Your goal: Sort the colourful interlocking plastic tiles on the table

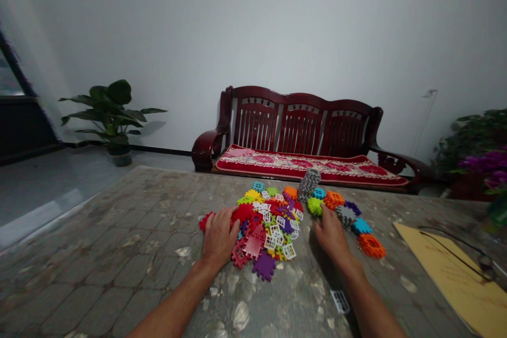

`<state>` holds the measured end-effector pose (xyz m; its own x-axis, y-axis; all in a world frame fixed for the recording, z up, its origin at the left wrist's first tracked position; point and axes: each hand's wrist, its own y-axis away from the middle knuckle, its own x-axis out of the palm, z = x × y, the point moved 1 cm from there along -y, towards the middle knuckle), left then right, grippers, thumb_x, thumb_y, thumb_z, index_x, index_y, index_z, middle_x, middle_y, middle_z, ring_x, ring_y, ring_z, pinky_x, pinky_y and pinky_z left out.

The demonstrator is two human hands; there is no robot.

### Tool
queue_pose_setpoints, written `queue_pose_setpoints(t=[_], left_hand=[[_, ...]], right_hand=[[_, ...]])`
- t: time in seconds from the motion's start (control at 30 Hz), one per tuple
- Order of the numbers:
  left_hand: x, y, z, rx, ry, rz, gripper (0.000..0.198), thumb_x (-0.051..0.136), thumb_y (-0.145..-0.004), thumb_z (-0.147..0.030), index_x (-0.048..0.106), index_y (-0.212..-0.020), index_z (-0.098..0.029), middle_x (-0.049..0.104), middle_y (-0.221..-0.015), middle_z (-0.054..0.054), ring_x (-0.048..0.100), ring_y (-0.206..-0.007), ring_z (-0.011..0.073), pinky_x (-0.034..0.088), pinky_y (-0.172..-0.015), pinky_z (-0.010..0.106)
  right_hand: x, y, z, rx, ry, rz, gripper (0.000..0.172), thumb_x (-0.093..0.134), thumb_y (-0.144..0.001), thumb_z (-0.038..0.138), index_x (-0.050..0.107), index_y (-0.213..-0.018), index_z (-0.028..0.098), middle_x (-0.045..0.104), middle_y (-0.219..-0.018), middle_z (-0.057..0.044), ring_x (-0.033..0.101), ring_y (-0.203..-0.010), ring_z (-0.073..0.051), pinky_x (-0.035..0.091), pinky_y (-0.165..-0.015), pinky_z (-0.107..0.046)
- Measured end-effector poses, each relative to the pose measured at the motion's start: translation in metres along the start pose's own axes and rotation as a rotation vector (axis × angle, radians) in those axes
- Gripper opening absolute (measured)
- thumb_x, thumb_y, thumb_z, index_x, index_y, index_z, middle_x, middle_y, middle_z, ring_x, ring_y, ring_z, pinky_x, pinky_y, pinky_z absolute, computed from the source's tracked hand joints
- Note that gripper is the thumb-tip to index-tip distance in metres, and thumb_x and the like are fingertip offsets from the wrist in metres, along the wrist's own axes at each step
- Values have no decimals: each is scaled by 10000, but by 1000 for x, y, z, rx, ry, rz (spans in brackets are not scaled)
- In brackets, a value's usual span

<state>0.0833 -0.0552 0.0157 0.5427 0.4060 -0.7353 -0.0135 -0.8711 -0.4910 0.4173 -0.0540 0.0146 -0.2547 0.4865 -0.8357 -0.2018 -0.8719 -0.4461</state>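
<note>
A heap of colourful plastic interlocking pieces with toothed edges lies mid-table, with several white window-frame pieces (276,231) on top. My left hand (219,236) rests at the heap's left side, fingers spread over red pieces (243,213). A purple square piece (264,266) lies at the heap's near edge. To the right, my right hand (332,233) reaches to a lime-green piece (315,206); its thumb and forefinger are apart, and the other fingers are partly hidden. Near it are a grey piece (346,215), a blue piece (362,226) and an orange piece (372,246).
A grey stack of pieces (308,185) stands behind the heap. One white window piece (339,301) lies alone beside my right forearm. Yellow paper (455,274) with a dark cable on it is at the right. Beyond the table (119,232) stands a wooden bench (301,116).
</note>
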Motion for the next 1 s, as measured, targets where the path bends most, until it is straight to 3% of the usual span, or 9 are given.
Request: queue_pose_setpoints(t=[0.27,0.7,0.83,1.0], left_hand=[[-5,-1,-3,-36,24,-9,342,454,-893,-206,596,-1204,-229,681,-1203,64,582,-1121,231,324,-1087,481],[-4,-2,-2,-48,27,21,346,443,-901,-211,590,-1215,-216,673,-1222,68,576,-1147,227,310,-1100,468],[-3,-1,-2,-57,8,32,352,447,-902,-216,591,-1223,-221,676,-1220,70,576,-1154,225,309,-1101,466],[-1,0,-3,-57,-50,55,391,457,-904,-221,585,-1274,-221,667,-1265,87,540,-1237,255,268,-1122,518]], right_hand=[[11,2,-9,52,113,66,606,467,-805,138,399,-1403,64,626,-1191,-201,597,-1109,-291,416,-967,-356],[20,-3,-10,82,104,11,622,489,-789,160,417,-1395,41,621,-1138,-223,597,-1057,-335,433,-924,-408],[14,2,-3,47,8,-56,546,454,-811,189,485,-1348,94,600,-1151,-193,585,-1078,-309,447,-935,-405],[14,8,20,-103,-254,-39,431,445,-857,275,572,-1251,157,624,-1201,-131,570,-1139,-263,433,-1014,-407]])
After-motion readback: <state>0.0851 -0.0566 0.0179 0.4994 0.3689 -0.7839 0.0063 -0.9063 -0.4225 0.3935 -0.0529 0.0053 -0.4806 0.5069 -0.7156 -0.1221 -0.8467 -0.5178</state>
